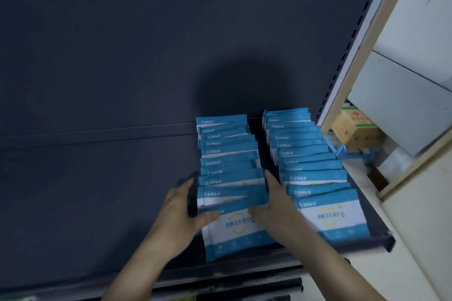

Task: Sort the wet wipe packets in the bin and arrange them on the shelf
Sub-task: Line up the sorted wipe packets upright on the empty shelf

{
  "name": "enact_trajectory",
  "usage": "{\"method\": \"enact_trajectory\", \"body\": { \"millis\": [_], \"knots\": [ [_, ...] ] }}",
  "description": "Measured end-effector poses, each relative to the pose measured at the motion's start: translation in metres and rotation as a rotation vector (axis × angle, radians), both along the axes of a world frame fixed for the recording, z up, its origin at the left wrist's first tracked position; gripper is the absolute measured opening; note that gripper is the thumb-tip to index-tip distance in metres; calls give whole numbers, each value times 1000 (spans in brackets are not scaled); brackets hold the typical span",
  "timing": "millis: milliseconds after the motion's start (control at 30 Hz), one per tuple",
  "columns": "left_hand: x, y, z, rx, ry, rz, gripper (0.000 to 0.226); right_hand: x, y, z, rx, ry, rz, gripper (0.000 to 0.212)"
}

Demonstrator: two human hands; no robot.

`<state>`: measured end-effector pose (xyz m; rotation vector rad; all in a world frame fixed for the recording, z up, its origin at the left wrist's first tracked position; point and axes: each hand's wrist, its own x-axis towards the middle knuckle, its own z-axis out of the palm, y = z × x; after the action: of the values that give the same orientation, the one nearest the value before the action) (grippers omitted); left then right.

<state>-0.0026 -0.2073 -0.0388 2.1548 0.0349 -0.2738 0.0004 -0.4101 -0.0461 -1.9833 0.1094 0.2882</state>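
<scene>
Two rows of blue-and-white wet wipe packets stand overlapped on the dark shelf (pixel 97 178). The left row (pixel 227 154) runs from the back panel to the front edge, and the right row (pixel 308 154) lies beside it. My left hand (pixel 181 212) rests against the left side of the left row's front packets, thumb on the front packet (pixel 234 234). My right hand (pixel 276 205) presses on the right side of the same packets, fingers straight in the gap between the rows. No bin is in view.
The shelf's left half is bare dark metal. A pale wooden upright (pixel 362 56) borders the shelf on the right. Behind it sit a cardboard box (pixel 354 129) and a blue plastic object (pixel 352 151). The shelf's front lip (pixel 220 273) runs below my wrists.
</scene>
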Motion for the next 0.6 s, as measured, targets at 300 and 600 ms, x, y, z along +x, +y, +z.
{"method": "enact_trajectory", "body": {
  "millis": [300,600],
  "knots": [
    [-10,-7,3,51,-79,27,74,-20,7,-14,-176,-83,26,101],
    [-16,-9,8,326,-147,-5,64,-33,11,6,-264,-173,44,97]
  ]
}}
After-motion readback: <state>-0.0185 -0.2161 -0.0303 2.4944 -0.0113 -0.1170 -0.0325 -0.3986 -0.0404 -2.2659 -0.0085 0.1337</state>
